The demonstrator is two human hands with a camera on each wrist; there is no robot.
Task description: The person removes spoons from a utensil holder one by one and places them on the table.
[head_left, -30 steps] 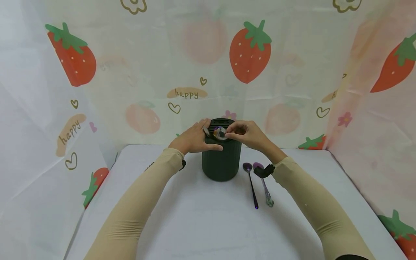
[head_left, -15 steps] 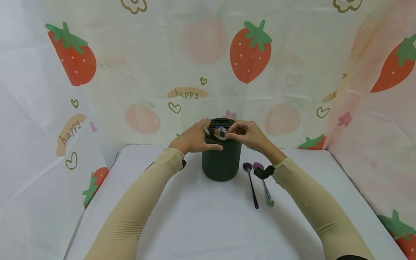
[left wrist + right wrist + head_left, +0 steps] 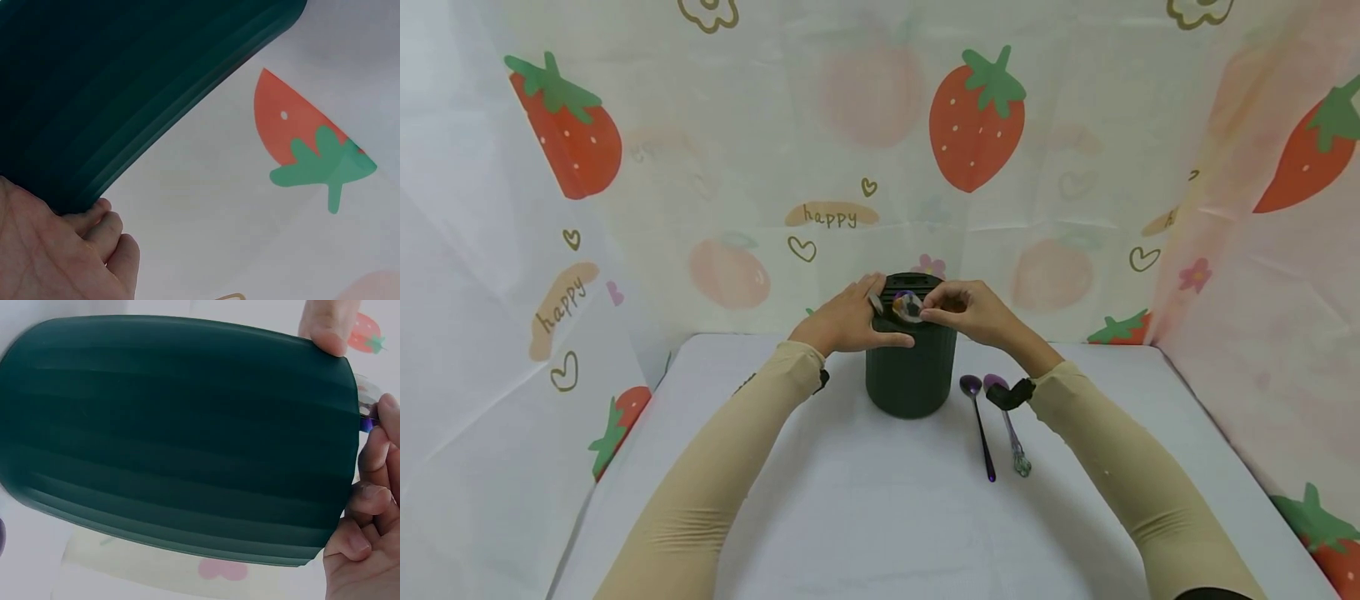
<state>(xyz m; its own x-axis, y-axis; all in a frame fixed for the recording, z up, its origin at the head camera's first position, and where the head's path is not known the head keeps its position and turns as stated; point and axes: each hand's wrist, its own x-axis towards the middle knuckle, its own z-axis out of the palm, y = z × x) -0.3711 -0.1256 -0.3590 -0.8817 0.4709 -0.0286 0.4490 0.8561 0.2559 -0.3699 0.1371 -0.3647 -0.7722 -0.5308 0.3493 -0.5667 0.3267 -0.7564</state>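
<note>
A ribbed dark green utensil holder [image 3: 912, 375] with a slotted top stands upright at the back middle of the table; its side fills much of both wrist views. My left hand [image 3: 842, 318] grips its top from the left, thumb across the front below the rim. Over the slots, my right hand [image 3: 966, 308] pinches the edge of a shiny spoon [image 3: 907, 307], bowl uppermost. In the right wrist view, the spoon's purple-blue neck [image 3: 367, 423] shows at the holder's rim, and its handle is hidden. A second silvery edge [image 3: 876, 304] sticks up beside my left fingers.
Right of the holder, a dark purple spoon [image 3: 980, 429] and a spoon with an ornate handle [image 3: 1018, 446] lie on the white table [image 3: 880, 517]. My right wrist strap [image 3: 1009, 394] partly covers the ornate one. A strawberry-printed cloth [image 3: 850, 125] hangs close behind.
</note>
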